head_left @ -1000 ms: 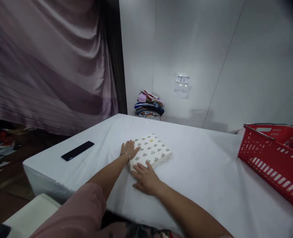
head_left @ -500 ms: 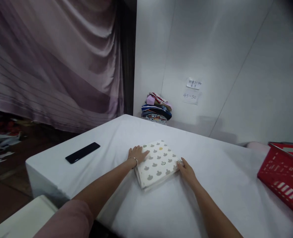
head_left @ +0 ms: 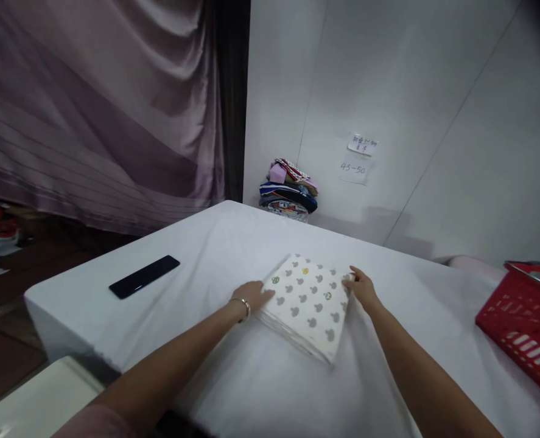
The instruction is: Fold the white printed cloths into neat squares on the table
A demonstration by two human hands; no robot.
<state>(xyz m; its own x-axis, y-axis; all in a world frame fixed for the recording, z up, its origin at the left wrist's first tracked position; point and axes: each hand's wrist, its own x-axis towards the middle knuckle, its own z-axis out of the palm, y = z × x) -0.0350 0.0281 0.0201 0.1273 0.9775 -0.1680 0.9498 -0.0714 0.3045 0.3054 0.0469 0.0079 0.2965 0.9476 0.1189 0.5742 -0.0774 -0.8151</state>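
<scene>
A folded white cloth (head_left: 304, 304) printed with small grey motifs, plus a few green and yellow ones, lies on the white-covered table. Its layered edges show along the front, and one corner points toward me. My left hand (head_left: 252, 298), with a bracelet at the wrist, grips the cloth's left corner, thumb on top and the other fingers partly hidden at the edge. At the right corner, my right hand (head_left: 360, 287) pinches the cloth between thumb and fingers.
A black phone-like slab (head_left: 144, 277) lies on the table (head_left: 196, 243) to the left. At the right stands a red plastic basket (head_left: 523, 322). A pile of folded fabrics (head_left: 288, 190) rises behind the far edge, near the wall with paper signs (head_left: 360, 157).
The cloth has been turned on the table, so a different corner points toward me. My right hand has moved slightly up and right with its corner. The camera view has shifted a little.
</scene>
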